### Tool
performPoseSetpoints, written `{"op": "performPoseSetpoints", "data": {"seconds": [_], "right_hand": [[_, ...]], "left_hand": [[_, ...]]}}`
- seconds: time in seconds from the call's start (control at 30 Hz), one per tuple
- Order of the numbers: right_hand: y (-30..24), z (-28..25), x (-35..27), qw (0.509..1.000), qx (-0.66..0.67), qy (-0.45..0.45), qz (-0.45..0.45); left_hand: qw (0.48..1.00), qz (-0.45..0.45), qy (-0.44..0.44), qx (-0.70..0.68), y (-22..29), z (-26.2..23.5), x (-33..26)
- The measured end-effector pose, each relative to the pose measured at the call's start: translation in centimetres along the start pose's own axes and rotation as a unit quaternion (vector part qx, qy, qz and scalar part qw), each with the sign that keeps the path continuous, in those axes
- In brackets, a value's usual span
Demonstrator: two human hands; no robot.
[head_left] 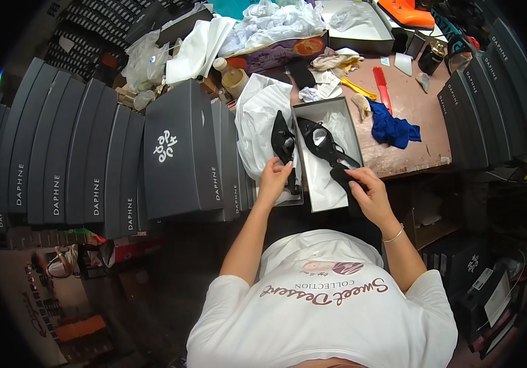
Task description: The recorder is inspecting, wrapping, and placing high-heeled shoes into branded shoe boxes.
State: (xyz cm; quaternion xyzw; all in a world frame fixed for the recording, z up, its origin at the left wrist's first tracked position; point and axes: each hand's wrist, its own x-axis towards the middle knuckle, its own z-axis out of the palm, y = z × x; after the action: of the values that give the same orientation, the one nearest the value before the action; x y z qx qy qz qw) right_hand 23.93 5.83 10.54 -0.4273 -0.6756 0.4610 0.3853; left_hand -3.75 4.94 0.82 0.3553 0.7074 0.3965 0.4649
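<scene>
Two black pointed shoes with straps lie side by side in front of me. The left shoe rests on white tissue paper in the left half of an open box. My left hand pinches its back part between thumb and fingers. The right shoe lies over the open grey box, which is lined with white paper. My right hand is closed on a flat, broad black piece at that shoe's rear end; whether it belongs to the shoe I cannot tell.
Dark grey shoe boxes stand in a row at left, with a larger one nearer. More boxes stand at right. On the pinkish table lie a blue cloth, a red brush and a yellow-handled tool.
</scene>
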Motion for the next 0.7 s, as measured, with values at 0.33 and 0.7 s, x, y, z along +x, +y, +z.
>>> {"op": "performPoseSetpoints", "data": {"seconds": [0.33,0.7], "right_hand": [[-0.8,0.0,-0.5,0.998,0.041,-0.047,0.012],[-6.1,6.6,-0.1,0.928,-0.123,-0.032,-0.351]], "left_hand": [[0.929,-0.021,-0.075,-0.362,5.0,-2.6,-3.5],[0.608,0.014,-0.343,-0.716,6.8,1.2,-4.2]]}}
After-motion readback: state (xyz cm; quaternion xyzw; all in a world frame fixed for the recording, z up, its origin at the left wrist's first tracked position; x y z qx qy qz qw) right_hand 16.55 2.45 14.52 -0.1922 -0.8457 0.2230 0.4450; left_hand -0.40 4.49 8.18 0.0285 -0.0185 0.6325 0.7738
